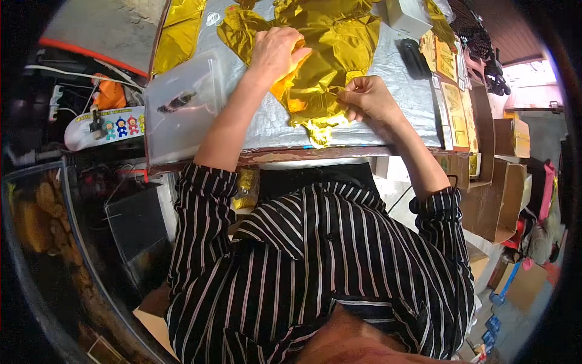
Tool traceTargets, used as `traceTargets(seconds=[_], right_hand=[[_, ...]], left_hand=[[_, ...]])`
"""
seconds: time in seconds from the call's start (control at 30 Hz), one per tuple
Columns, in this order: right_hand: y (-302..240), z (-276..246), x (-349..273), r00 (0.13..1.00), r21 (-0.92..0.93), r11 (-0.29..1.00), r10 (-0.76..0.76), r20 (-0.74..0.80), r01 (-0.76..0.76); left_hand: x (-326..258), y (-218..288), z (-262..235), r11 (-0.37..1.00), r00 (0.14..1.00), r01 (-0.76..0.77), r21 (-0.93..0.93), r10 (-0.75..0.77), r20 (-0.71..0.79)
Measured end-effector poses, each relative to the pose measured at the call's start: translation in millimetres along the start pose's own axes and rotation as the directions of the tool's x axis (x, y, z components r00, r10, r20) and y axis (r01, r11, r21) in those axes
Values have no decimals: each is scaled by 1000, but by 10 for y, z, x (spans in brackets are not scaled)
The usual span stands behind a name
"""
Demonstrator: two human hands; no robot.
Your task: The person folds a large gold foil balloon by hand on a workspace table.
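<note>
A limp, wrinkled gold foil balloon point(330, 48) lies spread on the table, its narrow lower end near the front edge. My left hand point(276, 56) is on its left part, fingers bent over the foil and thumb apart, gripping a raised fold; some fingertips are hidden. Lower down on the right, my right hand point(370, 100) pinches the foil's edge between thumb and forefinger. A crumpled bright tip point(319, 132) of the foil hangs close to the table's front edge.
A translucent plastic bin point(182, 130) stands left of my left forearm. More gold foil point(179, 36) lies behind it. At the right are a white box point(407, 17), a black object point(413, 59) and flat packets with gold shapes point(451, 112). Cardboard boxes point(494, 200) stand beyond the table.
</note>
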State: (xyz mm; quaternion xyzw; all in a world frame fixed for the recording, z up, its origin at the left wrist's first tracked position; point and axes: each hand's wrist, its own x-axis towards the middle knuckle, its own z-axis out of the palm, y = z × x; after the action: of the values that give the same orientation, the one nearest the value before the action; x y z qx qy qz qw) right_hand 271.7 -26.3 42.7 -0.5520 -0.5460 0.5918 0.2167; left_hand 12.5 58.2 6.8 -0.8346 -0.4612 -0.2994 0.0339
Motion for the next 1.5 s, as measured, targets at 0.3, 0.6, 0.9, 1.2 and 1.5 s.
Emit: traceTargets(seconds=[0.3,0.6,0.9,1.2,1.5], right_hand=[[-323,-66,-25,821,-809,564,-533,-203,166],[-247,140,735,570,-840,234,-815,106,490],[-66,154,780,546,-845,239,-835,73,478],[-67,193,760,525,-815,287,-850,25,503],[-67,234,738,479,-819,275,-878,-1,503]], left_hand=[[-2,1,0,999,1000,17,-31,-16,26],[-1,21,-40,996,1000,3,-93,-5,-22],[-227,-456,-573,871,887,461,168,-452,-92],[-125,-626,-548,662,757,587,467,-653,-25],[-53,-837,-530,578,567,806,128,-816,112]])
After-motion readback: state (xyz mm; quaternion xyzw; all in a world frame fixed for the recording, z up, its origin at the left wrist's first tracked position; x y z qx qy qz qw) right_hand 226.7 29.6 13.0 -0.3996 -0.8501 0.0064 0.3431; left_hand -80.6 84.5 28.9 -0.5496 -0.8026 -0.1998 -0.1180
